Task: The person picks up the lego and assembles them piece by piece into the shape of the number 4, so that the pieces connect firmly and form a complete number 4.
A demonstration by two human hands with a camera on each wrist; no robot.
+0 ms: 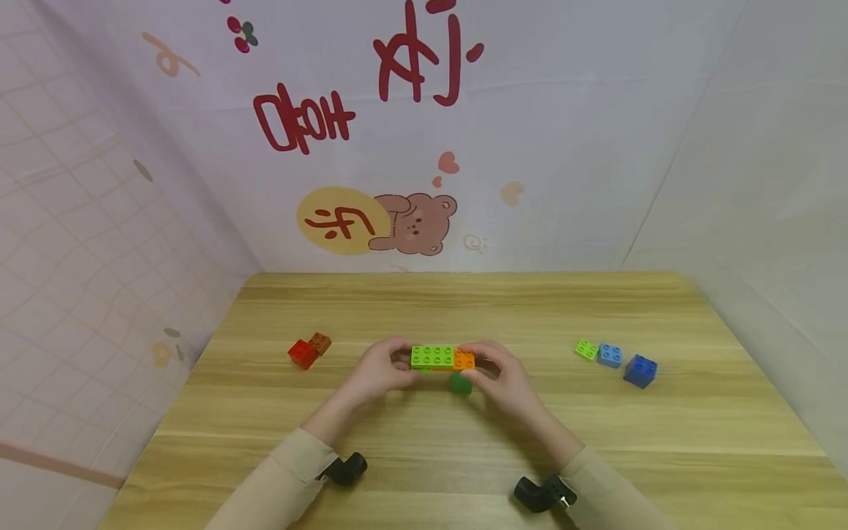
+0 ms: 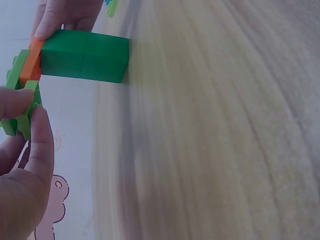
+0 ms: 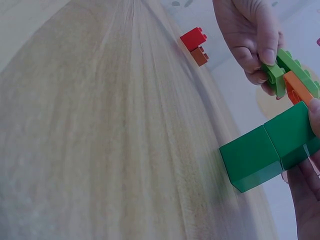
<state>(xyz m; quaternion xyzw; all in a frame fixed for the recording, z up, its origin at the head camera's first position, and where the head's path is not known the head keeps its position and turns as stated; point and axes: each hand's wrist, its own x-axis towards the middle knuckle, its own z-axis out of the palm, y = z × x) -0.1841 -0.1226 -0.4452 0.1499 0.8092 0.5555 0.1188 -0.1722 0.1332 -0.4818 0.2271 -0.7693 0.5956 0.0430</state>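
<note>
A joined stack of toy building bricks stands between the hands at the middle of the table. Two dark green blocks (image 2: 85,56) form its upright base, with an orange brick (image 1: 464,360) on top. Over that lies a long light green brick (image 1: 432,358), which overhangs to the left. My left hand (image 1: 383,370) pinches a small light green brick (image 3: 275,78) under the overhang, right against the long brick. From the other side, my right hand (image 1: 507,377) grips the orange brick, its thumb at the seam with the upper dark green block.
To the left on the wooden table (image 1: 424,449) sit a red brick (image 1: 302,354) and a brown brick (image 1: 321,343). On the right are a small light green brick (image 1: 586,350), a light blue brick (image 1: 609,355) and a dark blue block (image 1: 640,371). A printed cloth (image 1: 556,132) hangs behind.
</note>
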